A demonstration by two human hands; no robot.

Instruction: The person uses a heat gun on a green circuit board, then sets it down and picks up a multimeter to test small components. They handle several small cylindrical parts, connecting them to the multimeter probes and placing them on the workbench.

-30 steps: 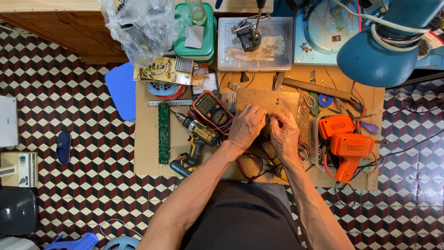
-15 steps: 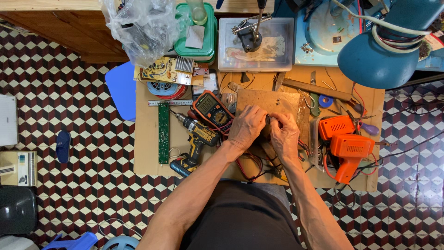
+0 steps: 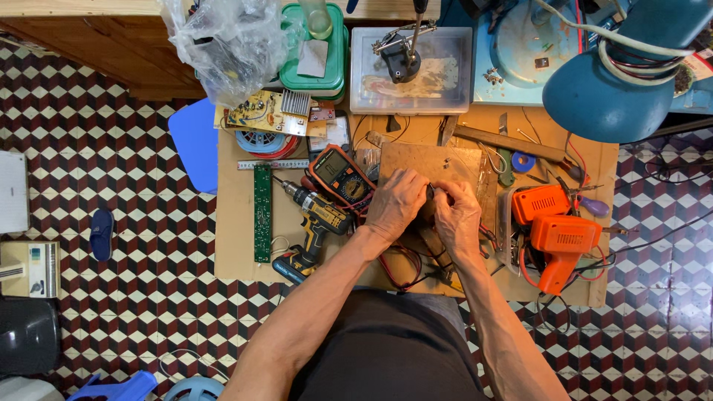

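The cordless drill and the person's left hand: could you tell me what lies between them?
In the head view, the orange-edged multimeter and its red leads lie between the cordless drill and the left hand.

Your left hand (image 3: pixel 397 202) and right hand (image 3: pixel 457 217) meet over the wooden board (image 3: pixel 431 165), fingertips pinching a small dark part (image 3: pixel 431 193) that is mostly hidden. The board is brown, flat on the desk (image 3: pixel 238 223), right of center.
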